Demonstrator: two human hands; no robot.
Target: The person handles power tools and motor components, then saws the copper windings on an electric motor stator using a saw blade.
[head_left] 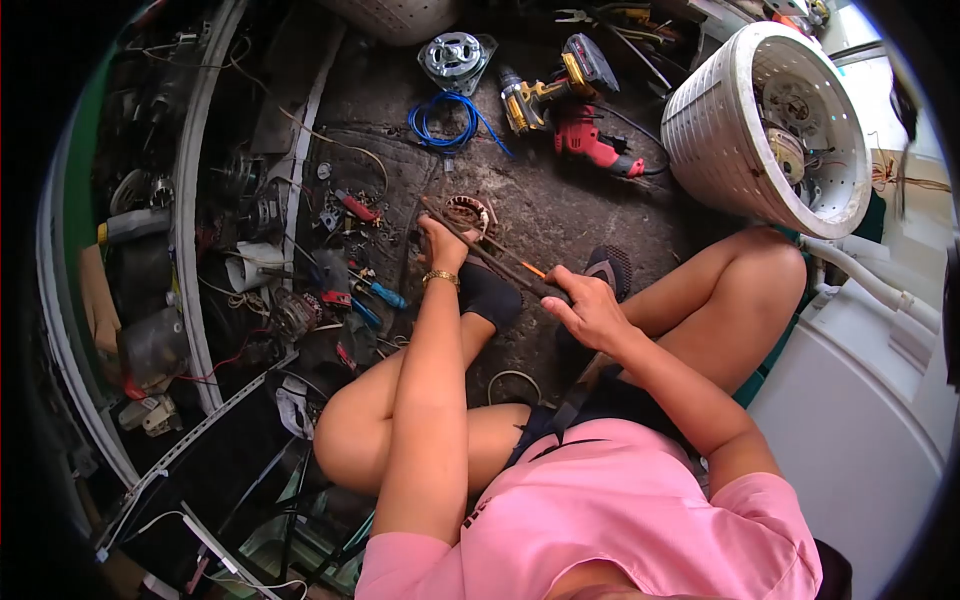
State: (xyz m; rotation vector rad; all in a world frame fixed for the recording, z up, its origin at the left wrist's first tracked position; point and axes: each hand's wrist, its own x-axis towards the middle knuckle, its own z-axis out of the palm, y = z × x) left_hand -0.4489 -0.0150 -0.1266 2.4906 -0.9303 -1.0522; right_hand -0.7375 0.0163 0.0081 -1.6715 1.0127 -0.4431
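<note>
Between my feet on the dark floor sits a ring-shaped motor stator [484, 212] with reddish-brown windings. My left hand [447, 243], with a gold bracelet at the wrist, is closed at the near left side of the stator. My right hand [592, 308] wraps round the dark handle of a long, thin rod-like tool [497, 259], whose exact kind I cannot make out. The tool slants up and left across the stator, and its far end passes over my left hand. Close beside its shaft shows a thin orange piece [533, 269]. My left fingertips are partly hidden.
Beyond the stator lie a coil of blue wire [445, 121], a metal motor [455, 60], a yellow cordless drill [535, 98] and a red power tool [592, 143]. A perforated white washer drum [715, 125] stands right. Cluttered metal shelving [197, 200] lines the left.
</note>
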